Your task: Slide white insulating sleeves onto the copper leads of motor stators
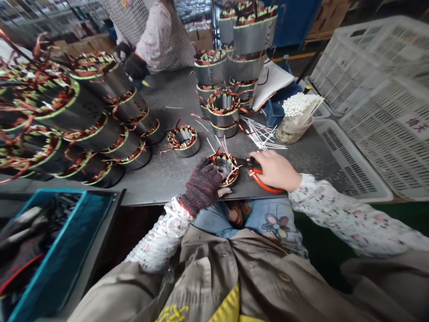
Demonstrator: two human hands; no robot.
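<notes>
My left hand [203, 184], in a dark knitted glove with bare fingertips, grips the near left side of a motor stator [231, 181] at the table's front edge. Copper windings ring its rim, and thin white ties stick up from it. Just right of the stator, my bare right hand [276, 170] is closed over orange-handled cutters [267, 185]; their dark jaws point left toward the stator. Part of the handles is hidden under the fingers. A shorter stator [185, 142] stands behind my left hand, and beyond my hands is a two-high stator stack [224, 112].
Stacked stators [80, 107] crowd the left, with taller stacks [253, 40] at the back. Loose white ties [263, 134] lie near a cup [295, 129] of white sticks. White crates [385, 103] line the right; a blue bin [77, 232] sits left. A co-worker's gloved hands [136, 66] are opposite.
</notes>
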